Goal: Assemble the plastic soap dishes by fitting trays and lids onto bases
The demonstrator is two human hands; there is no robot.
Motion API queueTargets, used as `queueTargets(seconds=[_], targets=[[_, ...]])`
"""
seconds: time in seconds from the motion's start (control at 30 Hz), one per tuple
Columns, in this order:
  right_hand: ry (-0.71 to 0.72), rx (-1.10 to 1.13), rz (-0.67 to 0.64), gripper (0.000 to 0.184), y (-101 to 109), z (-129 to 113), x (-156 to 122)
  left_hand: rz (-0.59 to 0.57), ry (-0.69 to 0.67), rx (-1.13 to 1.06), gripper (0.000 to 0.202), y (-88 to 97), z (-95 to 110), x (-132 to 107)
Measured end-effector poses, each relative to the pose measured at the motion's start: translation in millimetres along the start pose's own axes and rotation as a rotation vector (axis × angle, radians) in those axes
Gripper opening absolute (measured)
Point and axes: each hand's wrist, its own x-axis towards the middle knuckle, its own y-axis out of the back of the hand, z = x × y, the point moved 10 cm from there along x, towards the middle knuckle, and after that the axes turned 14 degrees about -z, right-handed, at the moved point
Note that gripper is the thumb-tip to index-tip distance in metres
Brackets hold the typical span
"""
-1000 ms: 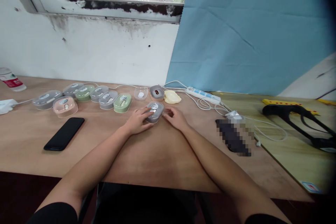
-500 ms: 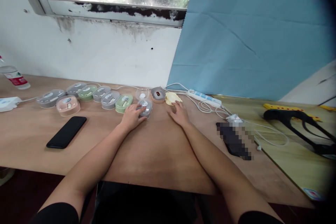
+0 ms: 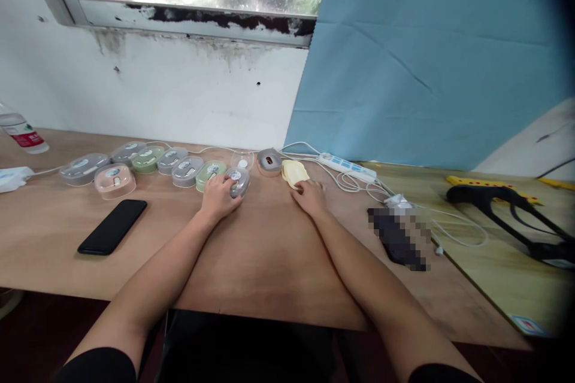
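Observation:
My left hand [image 3: 219,196] is wrapped around the side of a small grey oval box with a clear lid [image 3: 239,179], which stands on the table. Right beside it, touching or nearly so, is a green box of the same kind [image 3: 210,173]. My right hand [image 3: 313,196] is closed, thumb and fingers pinching the near edge of some thin cream-coloured pads [image 3: 294,172]. Between the hands, farther back, sit an open grey-brown box [image 3: 269,161] with a slot in it and a loose clear lid [image 3: 242,160].
Several more lidded boxes, among them a pink one [image 3: 115,181], line the left back. A black phone [image 3: 113,227] lies in front of them. To the right are a power strip [image 3: 347,166] with coiled cables, a partly blurred dark object [image 3: 398,242] and a black frame [image 3: 507,215].
My left hand has slid the grey box a little left, up to the green one. My right hand's fingers have drawn together on the near edge of the cream pads.

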Motion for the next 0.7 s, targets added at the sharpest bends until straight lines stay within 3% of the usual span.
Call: queueTargets(seconds=[0.23,0.47,0.57,0.7], targets=[[0.052,0.056,0.042,0.018,7,-10,-5,0.011,0.027,0.001,0.038,0.1,0,-2],[0.123,0.444,0.350,0.025,43,-5,-25,0.048,0.083,0.020,0.036,3.8,-11,-2],[0.135,0.605,0.341,0.028,40,-5,-29,0.094,0.110,0.046,0.033,7.4,-13,-4],[0.069,0.804,0.253,0.033,17,-5,-23,0.120,0.142,0.061,0.032,9.9,-17,-5]])
